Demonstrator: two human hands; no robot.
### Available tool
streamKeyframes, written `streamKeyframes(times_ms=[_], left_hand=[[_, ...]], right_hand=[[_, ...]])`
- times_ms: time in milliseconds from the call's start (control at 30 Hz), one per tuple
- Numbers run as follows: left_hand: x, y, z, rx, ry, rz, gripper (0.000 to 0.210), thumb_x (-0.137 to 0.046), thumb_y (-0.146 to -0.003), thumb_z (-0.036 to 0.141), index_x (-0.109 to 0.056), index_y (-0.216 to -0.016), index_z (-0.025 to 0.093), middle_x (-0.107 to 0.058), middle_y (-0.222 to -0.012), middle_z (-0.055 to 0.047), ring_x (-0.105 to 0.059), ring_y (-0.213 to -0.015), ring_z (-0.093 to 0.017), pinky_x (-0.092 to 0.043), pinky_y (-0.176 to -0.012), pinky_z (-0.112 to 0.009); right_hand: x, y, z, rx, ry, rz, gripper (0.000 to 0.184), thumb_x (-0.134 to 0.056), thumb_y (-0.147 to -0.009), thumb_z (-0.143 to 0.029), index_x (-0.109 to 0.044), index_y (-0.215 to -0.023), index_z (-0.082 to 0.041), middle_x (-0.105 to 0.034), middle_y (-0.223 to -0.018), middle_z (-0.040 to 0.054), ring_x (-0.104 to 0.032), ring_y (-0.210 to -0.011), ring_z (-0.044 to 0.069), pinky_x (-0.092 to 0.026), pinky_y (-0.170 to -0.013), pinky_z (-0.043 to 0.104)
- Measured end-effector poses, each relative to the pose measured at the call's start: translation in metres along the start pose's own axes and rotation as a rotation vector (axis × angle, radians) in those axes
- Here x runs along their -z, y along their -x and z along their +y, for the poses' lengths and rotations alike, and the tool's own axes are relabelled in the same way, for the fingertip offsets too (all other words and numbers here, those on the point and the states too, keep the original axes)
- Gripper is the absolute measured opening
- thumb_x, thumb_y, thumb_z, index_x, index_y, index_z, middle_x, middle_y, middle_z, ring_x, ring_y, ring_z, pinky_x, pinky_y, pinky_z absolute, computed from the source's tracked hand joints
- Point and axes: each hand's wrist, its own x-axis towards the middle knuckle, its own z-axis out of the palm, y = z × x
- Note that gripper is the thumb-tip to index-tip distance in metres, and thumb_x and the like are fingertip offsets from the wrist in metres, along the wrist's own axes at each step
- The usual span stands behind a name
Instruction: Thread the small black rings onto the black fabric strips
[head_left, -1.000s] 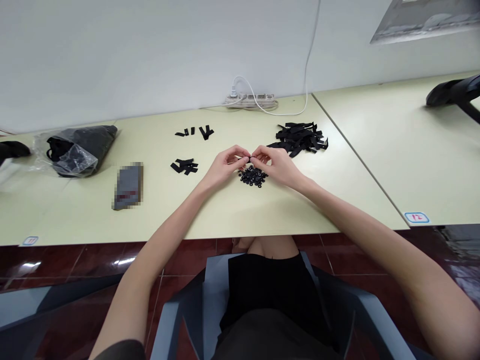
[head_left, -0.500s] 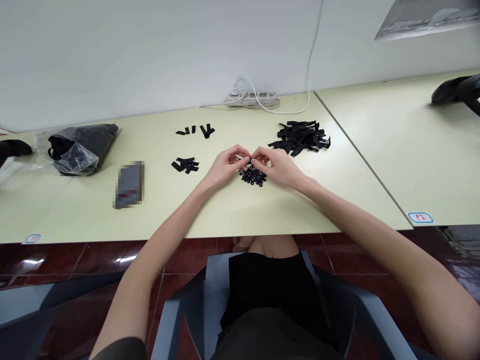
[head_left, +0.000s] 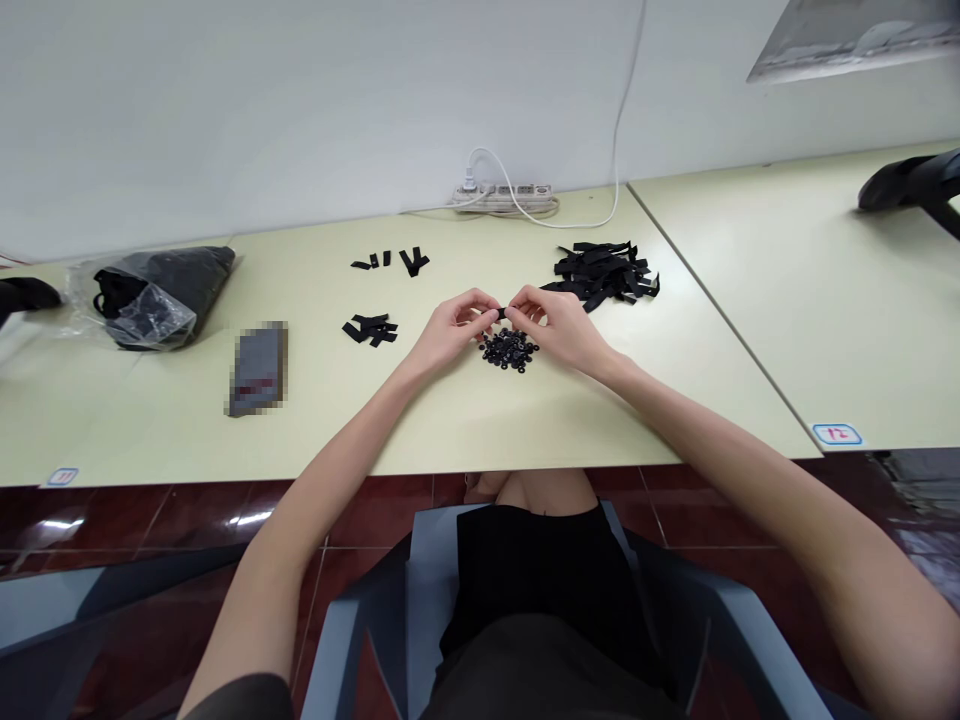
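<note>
Between my fingertips is a short black fabric strip (head_left: 503, 314). My left hand (head_left: 459, 325) pinches its left end, and my right hand (head_left: 553, 322) pinches the right end. Whether a ring sits on the strip is too small to tell. Just below my fingers lies a heap of small black rings (head_left: 508, 350) on the table. A larger pile of black strips (head_left: 606, 272) is beyond my right hand. To the left of my left hand is a small group of black strips (head_left: 371, 329), with several more black pieces (head_left: 414, 262) farther back.
A power strip (head_left: 502, 197) with a white cable (head_left: 616, 150) lies against the wall. On the left of the table (head_left: 315, 430) are a blurred-out dark box (head_left: 259, 368) and a clear plastic bag (head_left: 165, 298) with black contents. A black object (head_left: 911, 185) stands at far right.
My fingertips have drawn slightly apart, the right hand shifting a little to the right, so more of the black strip shows between them. The piles look unchanged.
</note>
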Motion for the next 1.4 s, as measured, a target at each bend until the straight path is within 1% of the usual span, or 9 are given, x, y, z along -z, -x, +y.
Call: streamKeyframes(times_ms=[100,300,433,700,867,1167,1400], left_hand=[[0.0002,0.0003,0.0016,0.004,-0.004,0.002,0.032,-0.081,-0.101,0.053,-0.075,-0.108,0.022,-0.077,-0.107,-0.007,-0.073,-0.092,-0.018,-0.059,-0.08,-0.032],[0.0,0.0003,0.0008,0.0,0.0,0.007,0.03,-0.079,-0.102,0.05,-0.076,-0.109,0.022,-0.078,-0.107,-0.007,-0.074,-0.093,-0.018,-0.059,-0.08,-0.032],[0.0002,-0.0003,-0.0005,-0.001,-0.006,0.016,0.027,-0.078,-0.103,0.049,-0.076,-0.108,0.022,-0.077,-0.104,-0.007,-0.074,-0.092,-0.019,-0.059,-0.079,-0.033],[0.0012,-0.0011,-0.0022,0.008,-0.018,0.029,0.03,-0.078,-0.102,0.052,-0.076,-0.108,0.022,-0.078,-0.104,-0.007,-0.075,-0.092,-0.019,-0.059,-0.079,-0.033],[0.0014,-0.0011,-0.0032,0.002,-0.026,0.031,0.029,-0.077,-0.103,0.052,-0.076,-0.107,0.022,-0.078,-0.103,-0.007,-0.074,-0.092,-0.019,-0.059,-0.079,-0.032],[0.0017,-0.0007,-0.0021,0.007,-0.048,0.037,0.029,-0.076,-0.104,0.051,-0.076,-0.108,0.022,-0.078,-0.098,-0.006,-0.074,-0.091,-0.019,-0.058,-0.081,-0.033],[0.0026,-0.0018,-0.0039,0.002,-0.054,0.038,0.027,-0.075,-0.104,0.049,-0.076,-0.109,0.023,-0.079,-0.102,-0.007,-0.073,-0.089,-0.019,-0.058,-0.081,-0.035]], right_hand=[[-0.0003,0.0002,0.0006,0.0,-0.004,-0.001,0.041,-0.064,-0.109,-0.064,-0.07,-0.095,-0.026,-0.082,-0.09,0.0072,-0.071,-0.081,0.024,-0.051,-0.077,0.041],[-0.0005,0.0004,0.0014,0.009,-0.005,0.013,0.027,-0.065,-0.108,-0.047,-0.07,-0.095,-0.025,-0.081,-0.088,0.0062,-0.071,-0.08,0.023,-0.052,-0.078,0.04],[-0.0001,0.0,0.0006,0.0,-0.025,0.013,0.021,-0.065,-0.107,-0.042,-0.07,-0.096,-0.024,-0.08,-0.088,0.0056,-0.071,-0.081,0.022,-0.052,-0.079,0.04],[0.0,-0.0006,0.0013,0.003,-0.033,0.03,0.023,-0.065,-0.106,-0.045,-0.069,-0.094,-0.025,-0.08,-0.086,0.0053,-0.07,-0.079,0.022,-0.053,-0.078,0.04],[0.0006,-0.0009,0.0027,-0.003,-0.013,0.044,0.027,-0.065,-0.106,-0.049,-0.069,-0.094,-0.025,-0.08,-0.086,0.0061,-0.07,-0.079,0.023,-0.054,-0.079,0.042],[0.002,-0.0025,0.0037,-0.02,-0.023,0.065,0.03,-0.067,-0.106,-0.052,-0.068,-0.092,-0.025,-0.079,-0.085,0.0067,-0.071,-0.079,0.024,-0.057,-0.081,0.044],[0.0027,-0.0036,0.0076,-0.04,-0.033,0.059,0.024,-0.068,-0.107,-0.045,-0.069,-0.093,-0.025,-0.079,-0.087,0.0061,-0.073,-0.083,0.023,-0.057,-0.084,0.043]])
